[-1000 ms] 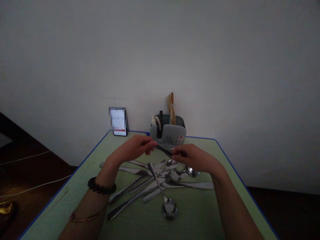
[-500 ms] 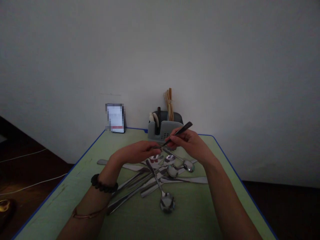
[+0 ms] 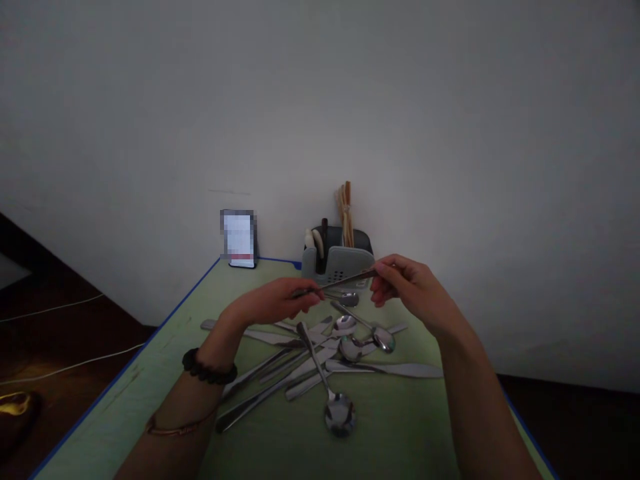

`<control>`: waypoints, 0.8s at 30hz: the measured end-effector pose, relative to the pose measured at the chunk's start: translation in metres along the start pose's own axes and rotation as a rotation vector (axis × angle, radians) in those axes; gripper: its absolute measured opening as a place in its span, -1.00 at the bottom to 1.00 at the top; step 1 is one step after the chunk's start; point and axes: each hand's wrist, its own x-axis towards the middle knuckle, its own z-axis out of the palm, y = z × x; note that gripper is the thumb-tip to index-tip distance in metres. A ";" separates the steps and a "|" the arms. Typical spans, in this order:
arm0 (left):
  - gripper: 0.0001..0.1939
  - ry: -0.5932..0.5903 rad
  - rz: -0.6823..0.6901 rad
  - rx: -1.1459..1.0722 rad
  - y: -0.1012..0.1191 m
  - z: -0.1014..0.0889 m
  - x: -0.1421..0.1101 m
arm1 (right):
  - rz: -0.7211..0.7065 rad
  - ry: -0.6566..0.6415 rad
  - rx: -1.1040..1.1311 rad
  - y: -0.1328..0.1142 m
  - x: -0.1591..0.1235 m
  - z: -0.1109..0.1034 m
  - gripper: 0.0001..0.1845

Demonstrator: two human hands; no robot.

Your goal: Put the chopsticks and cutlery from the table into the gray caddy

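Observation:
A slim metal utensil slants between my two hands above the cutlery. My left hand has its fingers closed on the left end, largely hiding it, so I cannot tell the utensil's kind. The thumb and fingers of my right hand pinch the raised right end. Just below the utensil is a small spoon, its handle running toward my left fingertips; whether they touch it is unclear. Beneath lie a loose heap of spoons and table knives, crossing one another.
A grey cutlery holder stands against the wall, with bundled chopsticks and white-handled items in it. A lit phone leans at the back left. The pale green table has a blue edge.
My right hand has moved right and turned, now gripping the utensil's far end. The utensil lies flatter than before. My left hand stays nearly in place; the view has shifted slightly.

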 end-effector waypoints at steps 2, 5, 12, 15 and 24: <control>-0.66 0.074 0.033 0.066 0.003 -0.002 0.000 | 0.005 -0.040 -0.067 -0.002 -0.002 0.001 -0.65; -0.69 0.085 0.048 0.077 0.007 -0.002 0.000 | -0.001 -0.176 -0.279 -0.004 -0.006 0.001 -0.64; -0.75 0.031 -0.006 -0.134 0.011 -0.003 -0.004 | -0.099 -0.152 -0.445 -0.010 -0.010 -0.006 -0.65; -0.72 0.038 0.006 -0.143 0.011 -0.010 -0.009 | -0.119 -0.034 -0.395 -0.015 -0.010 -0.008 -0.65; -0.40 0.143 -0.202 0.173 0.002 -0.012 -0.006 | -0.233 0.161 -0.245 -0.024 -0.014 0.005 -0.67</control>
